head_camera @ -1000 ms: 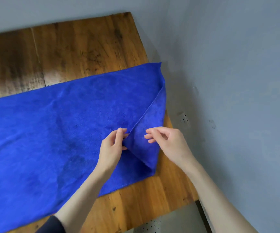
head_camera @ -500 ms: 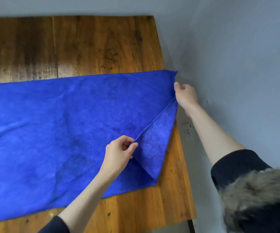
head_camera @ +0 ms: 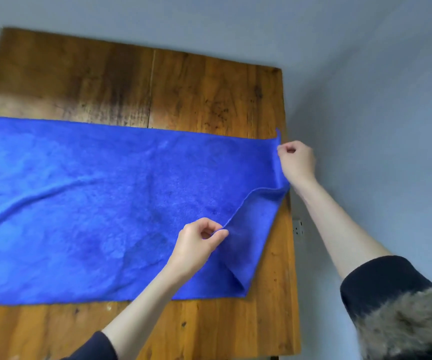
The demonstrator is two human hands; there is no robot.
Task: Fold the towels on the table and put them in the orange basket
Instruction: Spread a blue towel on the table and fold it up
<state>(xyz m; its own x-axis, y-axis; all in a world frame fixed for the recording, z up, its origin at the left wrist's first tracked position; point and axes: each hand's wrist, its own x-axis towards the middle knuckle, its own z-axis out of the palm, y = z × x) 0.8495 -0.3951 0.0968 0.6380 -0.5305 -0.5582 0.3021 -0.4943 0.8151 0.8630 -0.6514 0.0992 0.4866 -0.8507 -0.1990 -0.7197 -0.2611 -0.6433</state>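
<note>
A large blue towel (head_camera: 100, 203) lies spread across the wooden table (head_camera: 204, 100), running off the left edge of the view. Its near right corner is turned over onto the towel in a triangular flap. My left hand (head_camera: 196, 245) pinches the tip of that flap between thumb and fingers. At the table's right edge, my right hand (head_camera: 296, 162) grips the towel's far right corner, which sticks up a little. No orange basket is in view.
A grey wall runs close along the table's right edge and behind it, with a small socket (head_camera: 298, 227) low on the wall. A dark sleeve with a fur cuff (head_camera: 407, 320) fills the lower right. Bare wood shows beyond and in front of the towel.
My right hand left the folded flap, reached to the far right corner and now grips it. The left hand keeps its pinch on the flap tip. The view has swung left.
</note>
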